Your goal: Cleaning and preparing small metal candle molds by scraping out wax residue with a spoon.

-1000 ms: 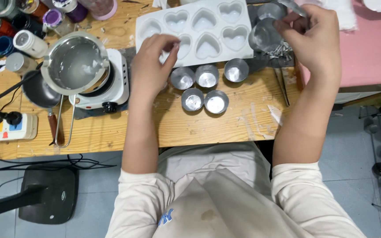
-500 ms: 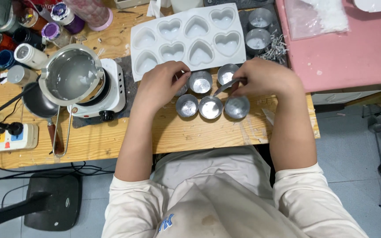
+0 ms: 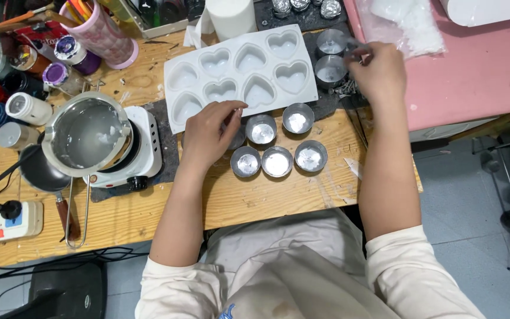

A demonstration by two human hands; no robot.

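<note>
My left hand lies on the wooden table in front of a white heart-shaped mould. Its fingers curl over a small metal cup that is partly hidden. Several more small metal cups with white residue stand beside it, among them a near one, a front one and a right one. My right hand reaches to the back right. Its fingertips are pinched together at the rim of a far metal cup, above another cup. Whether they hold anything is too small to tell.
A steel pot sits on a small white hotplate at the left, with a power strip near the table's front edge. Jars, bottles and a pink pencil holder crowd the back left. A pink board with a bag of white flakes lies at the right.
My right hand has left the front group of cups and moved up to the two cups at the back right. My left hand has stayed by the cups in front of the mould.
</note>
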